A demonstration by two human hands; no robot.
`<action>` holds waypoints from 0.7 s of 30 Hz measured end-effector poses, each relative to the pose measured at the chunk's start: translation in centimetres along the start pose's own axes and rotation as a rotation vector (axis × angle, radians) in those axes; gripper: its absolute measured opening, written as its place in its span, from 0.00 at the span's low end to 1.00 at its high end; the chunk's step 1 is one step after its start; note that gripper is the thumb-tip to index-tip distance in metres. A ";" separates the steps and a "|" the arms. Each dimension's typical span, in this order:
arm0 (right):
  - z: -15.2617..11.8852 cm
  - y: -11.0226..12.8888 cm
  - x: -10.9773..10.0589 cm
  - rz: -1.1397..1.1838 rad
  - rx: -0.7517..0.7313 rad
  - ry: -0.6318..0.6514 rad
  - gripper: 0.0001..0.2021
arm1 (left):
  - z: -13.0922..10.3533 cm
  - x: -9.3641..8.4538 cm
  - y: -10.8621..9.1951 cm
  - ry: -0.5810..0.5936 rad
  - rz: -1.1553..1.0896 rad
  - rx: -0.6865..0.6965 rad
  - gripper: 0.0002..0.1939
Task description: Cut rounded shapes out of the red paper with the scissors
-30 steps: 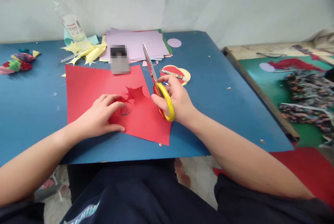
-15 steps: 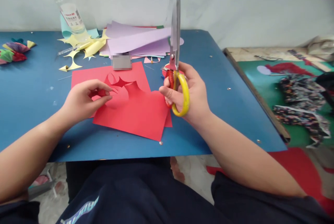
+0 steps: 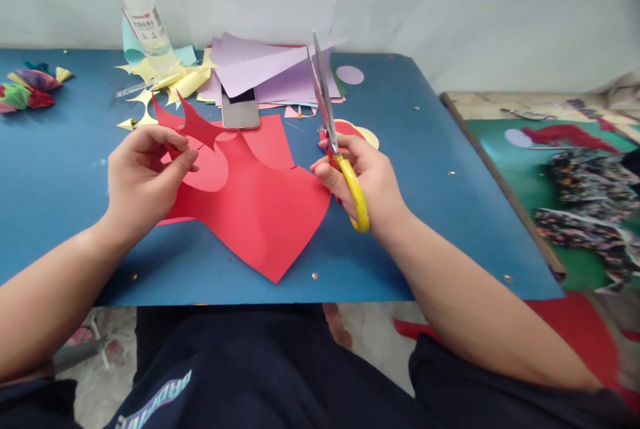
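Note:
Between thumb and fingers, my left hand (image 3: 147, 179) pinches the cut edge of a red paper sheet (image 3: 265, 205). The sheet has curved cut-outs with pointed tips along its far side and is lifted at the left, its front corner near the table edge. Beneath it lies another red sheet (image 3: 273, 135). My right hand (image 3: 367, 175) holds scissors (image 3: 353, 192) with yellow and red handles, blades pointing up and slightly parted. The scissors are beside the paper's right edge. Behind that hand, red and pale yellow paper rounds (image 3: 369, 137) lie partly hidden.
A phone (image 3: 240, 111) rests against stacked lilac paper (image 3: 280, 72). Yellow scraps (image 3: 185, 82) surround a clear bottle (image 3: 147, 25) at the back left. Colourful crumpled pieces (image 3: 33, 89) lie far left. A lilac disc (image 3: 350, 75) is behind the scissors. Patterned fabric (image 3: 590, 179) lies on the green surface, right.
My left hand has lifted the red sheet's cut edge and turned the sheet, moving slightly left. The scissors tilted leftward and lowered, and their blades parted. The view shifted a little.

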State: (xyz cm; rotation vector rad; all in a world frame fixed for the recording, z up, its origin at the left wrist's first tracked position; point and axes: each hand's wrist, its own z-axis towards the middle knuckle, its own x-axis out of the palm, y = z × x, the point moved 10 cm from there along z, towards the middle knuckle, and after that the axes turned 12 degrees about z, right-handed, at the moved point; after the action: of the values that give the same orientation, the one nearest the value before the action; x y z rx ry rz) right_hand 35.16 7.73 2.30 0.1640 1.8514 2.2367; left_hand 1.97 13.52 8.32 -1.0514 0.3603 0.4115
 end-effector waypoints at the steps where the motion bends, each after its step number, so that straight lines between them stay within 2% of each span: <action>1: 0.0 -0.2 0.0 0.024 0.016 0.007 0.43 | 0.0 0.0 0.0 -0.001 -0.001 -0.002 0.10; 6: -0.3 -0.3 1.0 0.141 0.073 0.085 0.36 | 0.1 0.9 0.5 0.104 0.085 0.003 0.07; 9: -0.4 0.0 1.8 0.181 0.089 0.117 0.35 | -0.3 2.8 1.4 0.283 0.180 0.016 0.07; 12: -0.6 0.3 2.5 0.174 0.105 0.154 0.35 | -1.4 5.6 1.9 0.517 0.258 0.055 0.11; 14: -0.9 0.5 2.8 0.159 0.093 0.179 0.35 | -1.9 6.7 2.0 0.613 0.286 0.084 0.13; 17: -1.4 0.5 3.4 0.132 0.062 0.236 0.36 | -2.2 7.2 1.8 0.654 0.290 0.113 0.13; 21: -1.9 0.3 4.1 0.129 0.029 0.280 0.37 | -1.7 6.6 2.2 0.613 0.246 0.084 0.12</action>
State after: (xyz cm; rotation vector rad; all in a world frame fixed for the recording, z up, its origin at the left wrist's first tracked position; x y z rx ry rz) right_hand 30.71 6.95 1.95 -0.0280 2.0671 2.4267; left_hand 6.47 14.00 2.74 -1.0394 1.0525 0.2802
